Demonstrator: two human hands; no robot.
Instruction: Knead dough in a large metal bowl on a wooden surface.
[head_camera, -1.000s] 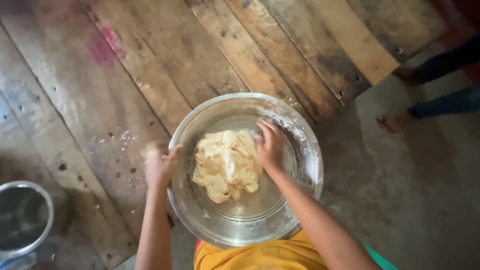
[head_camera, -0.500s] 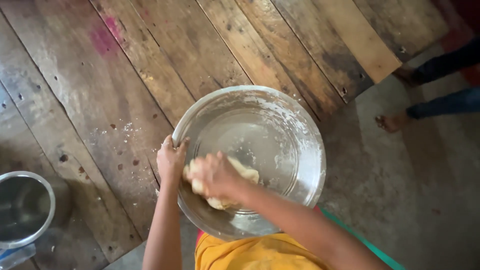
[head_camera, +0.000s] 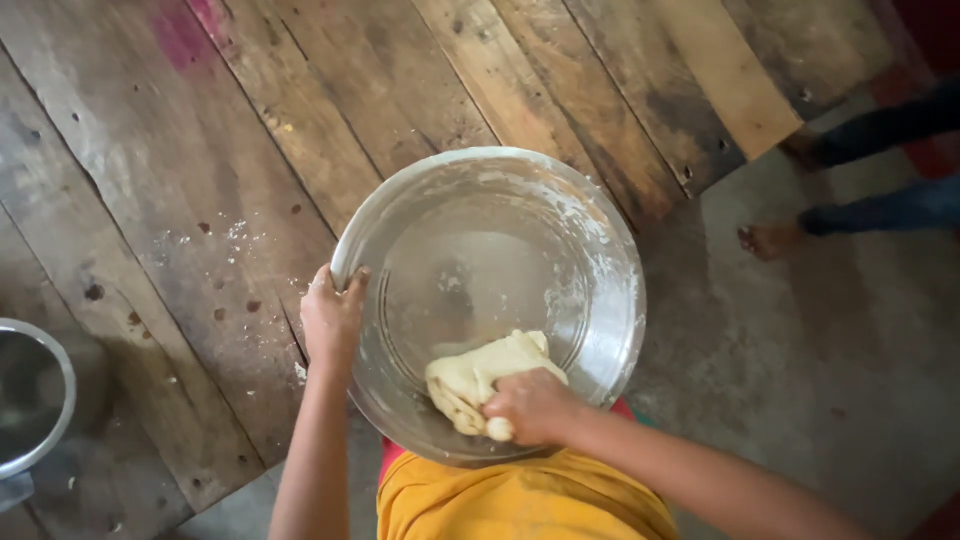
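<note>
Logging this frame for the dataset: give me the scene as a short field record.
left hand: grips rim of metal bowl
right hand: pressed on dough
dough: pale lump, near side of bowl
surface: wooden table, flour specks by bowl
also: second metal vessel at left edge; another person's feet on the floor

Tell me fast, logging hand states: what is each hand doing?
Left hand: closed on the steel bowl rim.
Right hand: fisted, pressing into the dough.
</note>
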